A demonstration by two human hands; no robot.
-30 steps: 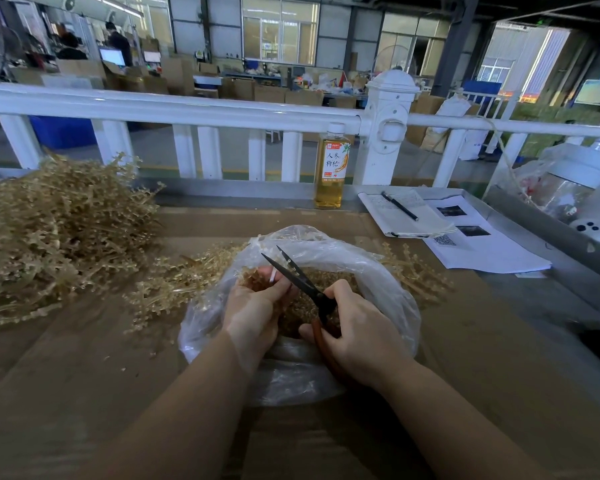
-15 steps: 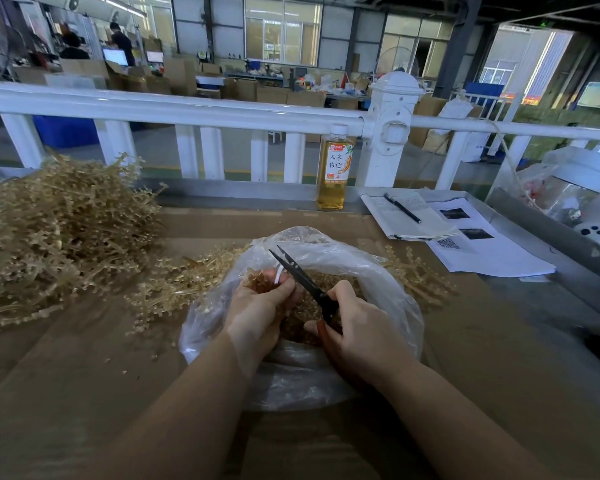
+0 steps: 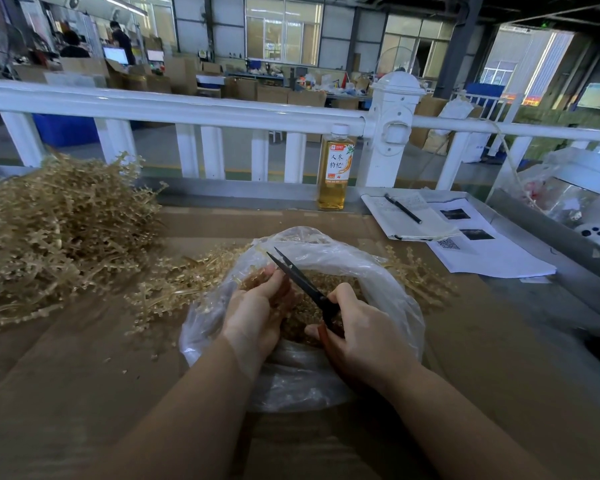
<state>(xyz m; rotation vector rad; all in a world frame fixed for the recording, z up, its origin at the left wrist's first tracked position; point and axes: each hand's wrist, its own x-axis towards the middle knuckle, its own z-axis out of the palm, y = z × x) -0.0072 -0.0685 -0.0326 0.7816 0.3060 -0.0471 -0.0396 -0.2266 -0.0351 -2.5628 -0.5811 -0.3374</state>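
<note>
A clear plastic bag (image 3: 388, 289) lies open on the brown table (image 3: 84, 393), holding small tan cut pieces. My right hand (image 3: 364, 334) grips black scissors (image 3: 302, 282) with reddish handles; their blades point up and left over the bag's mouth. My left hand (image 3: 257, 313) is curled just left of the blades, its fingertips pinching a small tan sprig at the blades. What exactly sits between the fingers is mostly hidden.
A big heap of tan plastic sprigs (image 3: 49, 230) fills the left of the table, with looser ones (image 3: 174, 285) beside the bag. A bottle of amber drink (image 3: 335, 174), a notebook with a pen (image 3: 404, 209) and printed sheets (image 3: 482, 251) lie at the back right, before a white railing (image 3: 187, 109).
The scissor blades, spread a second ago, have drawn nearly together beside my left fingertips. Both hands stay over the bag.
</note>
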